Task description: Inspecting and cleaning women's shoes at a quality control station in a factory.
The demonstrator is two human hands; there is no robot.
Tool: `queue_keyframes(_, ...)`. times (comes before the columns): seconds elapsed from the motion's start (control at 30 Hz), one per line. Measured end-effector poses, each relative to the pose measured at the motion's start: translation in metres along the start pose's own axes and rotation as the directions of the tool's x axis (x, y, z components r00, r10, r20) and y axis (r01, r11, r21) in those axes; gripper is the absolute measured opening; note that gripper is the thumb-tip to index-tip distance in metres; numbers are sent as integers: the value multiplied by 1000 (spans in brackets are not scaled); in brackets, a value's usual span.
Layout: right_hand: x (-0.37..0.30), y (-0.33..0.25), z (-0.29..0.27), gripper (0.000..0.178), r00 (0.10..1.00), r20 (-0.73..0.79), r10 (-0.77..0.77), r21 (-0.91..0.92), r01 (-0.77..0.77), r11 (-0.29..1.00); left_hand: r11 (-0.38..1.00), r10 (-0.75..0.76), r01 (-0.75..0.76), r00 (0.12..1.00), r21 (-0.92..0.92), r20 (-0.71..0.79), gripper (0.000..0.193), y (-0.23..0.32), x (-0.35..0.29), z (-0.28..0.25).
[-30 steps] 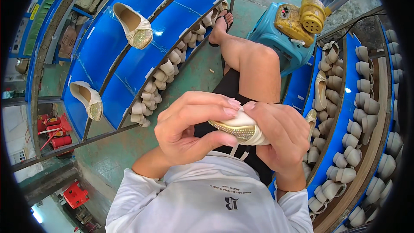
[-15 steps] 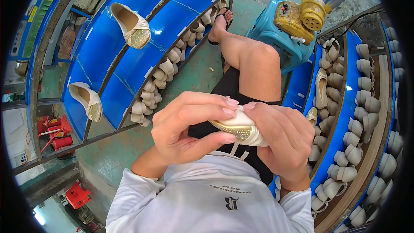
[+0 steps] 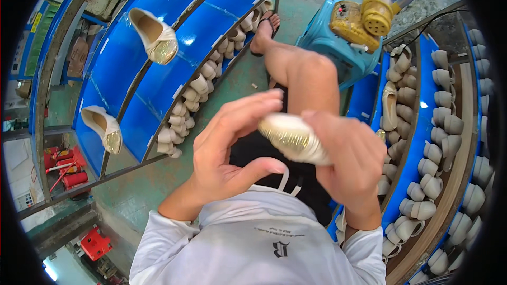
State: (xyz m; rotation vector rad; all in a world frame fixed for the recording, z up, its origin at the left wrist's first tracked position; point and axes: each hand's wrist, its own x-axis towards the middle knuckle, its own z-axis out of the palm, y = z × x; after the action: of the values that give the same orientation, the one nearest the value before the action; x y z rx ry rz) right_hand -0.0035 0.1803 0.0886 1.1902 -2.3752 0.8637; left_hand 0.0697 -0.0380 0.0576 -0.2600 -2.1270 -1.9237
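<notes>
In front of my lap, my right hand (image 3: 349, 161) grips a cream flat shoe (image 3: 293, 138) by one end. Its gold glitter toe is turned toward my left hand and slightly blurred. My left hand (image 3: 224, 145) is open beside that toe, fingers and thumb spread apart in a C shape. A small gap separates the left fingers from the shoe. The part of the shoe inside my right hand is hidden.
At left, a blue slanted rack (image 3: 206, 18) carries two similar shoes, one upper (image 3: 154, 37) and one lower (image 3: 103, 127). Pale shoe lasts (image 3: 179, 121) line its lower edge. A teal stool (image 3: 330, 55) bears a yellow machine (image 3: 348, 24). Another blue rack (image 3: 414, 153) holds many lasts at right.
My left hand has let go of the shoe and opened away from it. The shoe, now only in my right hand, has turned so more of its glitter toe shows.
</notes>
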Motion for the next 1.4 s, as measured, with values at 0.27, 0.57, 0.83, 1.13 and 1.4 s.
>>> queue_keyframes(0.27, 89, 219, 42, 38, 850, -267, 454, -22, -476, 879, 995, -70, 72, 997, 70, -29, 43, -17, 12, 5)
queue_keyframes(0.57, 178, 383, 109, 37, 703, -402, 587, -69, -662, 746, 950, -247, 276, 949, 143, -195, 28, -37, 20, -11)
queue_keyframes(0.83, 175, 373, 111, 38, 656, -462, 597, 8, -670, 742, 926, -305, 343, 926, 159, -221, 23, -45, 23, -20)
queue_keyframes(1.13, 98, 114, 41, 47, 981, -137, -138, 64, 148, 987, 950, 122, -30, 951, 312, -283, 43, -17, 50, -27)
queue_keyframes(1.4, 58, 15, 8, 47, 956, -58, -286, 19, 288, 958, 927, 266, -244, 963, 284, -41, 48, 23, 33, -19)
